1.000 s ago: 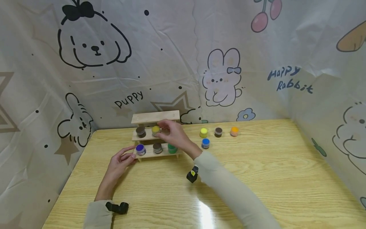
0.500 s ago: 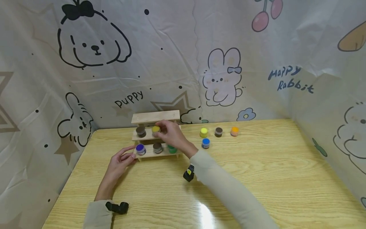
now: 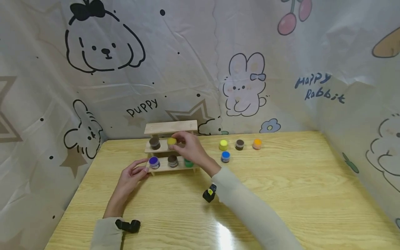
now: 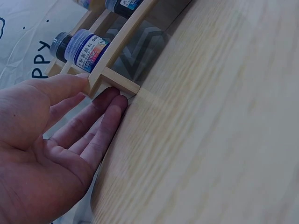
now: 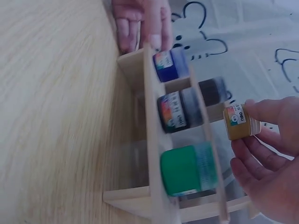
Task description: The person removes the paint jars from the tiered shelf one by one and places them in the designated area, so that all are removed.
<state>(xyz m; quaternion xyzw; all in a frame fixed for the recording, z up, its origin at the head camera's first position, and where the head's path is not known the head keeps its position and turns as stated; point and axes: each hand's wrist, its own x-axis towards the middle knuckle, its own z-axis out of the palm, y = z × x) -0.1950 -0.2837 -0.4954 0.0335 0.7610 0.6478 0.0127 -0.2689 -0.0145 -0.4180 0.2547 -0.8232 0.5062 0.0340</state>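
Observation:
A small three-step wooden display rack (image 3: pixel 171 126) stands at the back of the table. My left hand (image 3: pixel 128 180) grips the left end of its lowest step, thumb on the edge and fingers by the leg. On the middle step my right hand (image 3: pixel 194 151) pinches an ochre-yellow paint jar (image 5: pixel 237 123) between thumb and fingers. A dark-lidded jar (image 3: pixel 154 143) sits to its left. The lowest step holds a purple jar (image 3: pixel 154 162), a dark brown jar (image 3: pixel 173 160) and a green jar (image 5: pixel 180 170), the last partly covered by my right hand in the head view.
Right of the rack, loose on the wood-grain table (image 3: pixel 281 194), stand a bright yellow jar (image 3: pixel 223 145), a dark brown-lidded jar (image 3: pixel 239 144), an orange jar (image 3: pixel 257 144) and a blue jar (image 3: pixel 225 157). A printed white cloth (image 3: pixel 181 69) rises behind the table.
My right wrist has shifted slightly left and back again, with the ochre jar staying at the middle step. My left hand and the other jars have kept their places.

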